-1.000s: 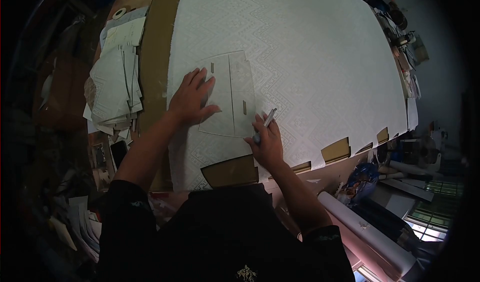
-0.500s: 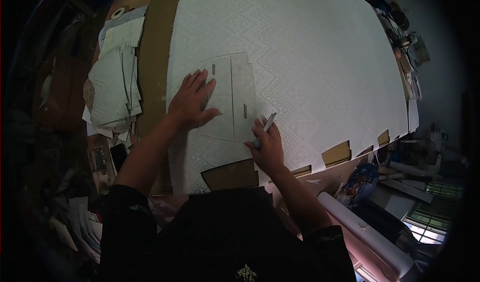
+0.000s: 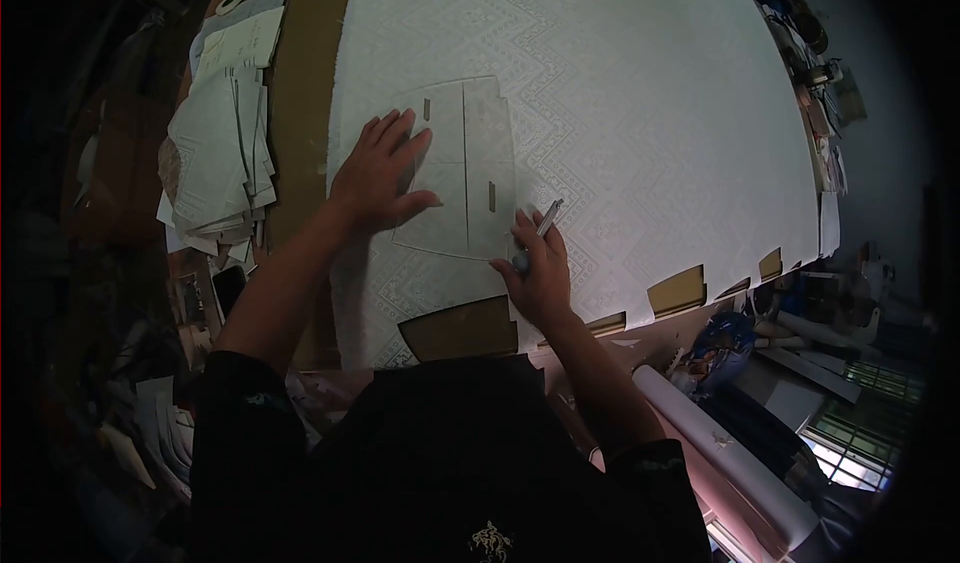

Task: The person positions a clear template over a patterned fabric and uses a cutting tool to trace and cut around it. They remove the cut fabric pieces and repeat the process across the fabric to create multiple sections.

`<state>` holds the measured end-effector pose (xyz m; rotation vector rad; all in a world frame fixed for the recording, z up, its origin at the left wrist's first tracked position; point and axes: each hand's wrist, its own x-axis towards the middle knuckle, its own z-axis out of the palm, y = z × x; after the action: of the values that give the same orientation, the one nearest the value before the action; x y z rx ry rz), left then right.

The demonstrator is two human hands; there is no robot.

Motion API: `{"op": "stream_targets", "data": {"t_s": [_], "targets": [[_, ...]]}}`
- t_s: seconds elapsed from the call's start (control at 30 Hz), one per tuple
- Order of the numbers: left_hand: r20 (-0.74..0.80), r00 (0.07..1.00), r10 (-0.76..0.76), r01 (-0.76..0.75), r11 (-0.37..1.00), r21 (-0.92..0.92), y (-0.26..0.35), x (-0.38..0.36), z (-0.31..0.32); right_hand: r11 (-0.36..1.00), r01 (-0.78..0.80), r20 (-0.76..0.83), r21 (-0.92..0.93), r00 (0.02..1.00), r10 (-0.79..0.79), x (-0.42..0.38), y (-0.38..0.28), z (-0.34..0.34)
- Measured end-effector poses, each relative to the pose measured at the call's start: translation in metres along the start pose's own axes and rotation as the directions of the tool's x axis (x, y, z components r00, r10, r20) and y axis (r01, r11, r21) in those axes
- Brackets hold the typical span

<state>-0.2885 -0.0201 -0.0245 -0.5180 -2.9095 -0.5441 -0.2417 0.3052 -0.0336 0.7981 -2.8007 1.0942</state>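
1. The flat pattern (image 3: 446, 168) lies on the white cloth (image 3: 640, 113), nine o'clock from the cloth's middle.
2. The left hand (image 3: 385, 168) rests, spread wide, at the pattern's nine o'clock.
3. The right hand (image 3: 541, 271) grips a silver tool (image 3: 551, 215) near its five o'clock.

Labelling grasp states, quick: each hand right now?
Left hand: open, fingers spread, resting on the template.
Right hand: closed around a slim silvery tool.
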Motion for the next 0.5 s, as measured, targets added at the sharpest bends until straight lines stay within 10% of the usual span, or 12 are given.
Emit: {"op": "stream_targets", "data": {"t_s": [0.5], "targets": [[0.001, 1.0, -0.021, 0.021, 1.0, -0.023, 0.0003, 0.0021, -0.0044, 0.993, 0.074, 0.026, -0.088, 0.997, -0.072, 0.0035, -0.0016, -0.0001]]}}
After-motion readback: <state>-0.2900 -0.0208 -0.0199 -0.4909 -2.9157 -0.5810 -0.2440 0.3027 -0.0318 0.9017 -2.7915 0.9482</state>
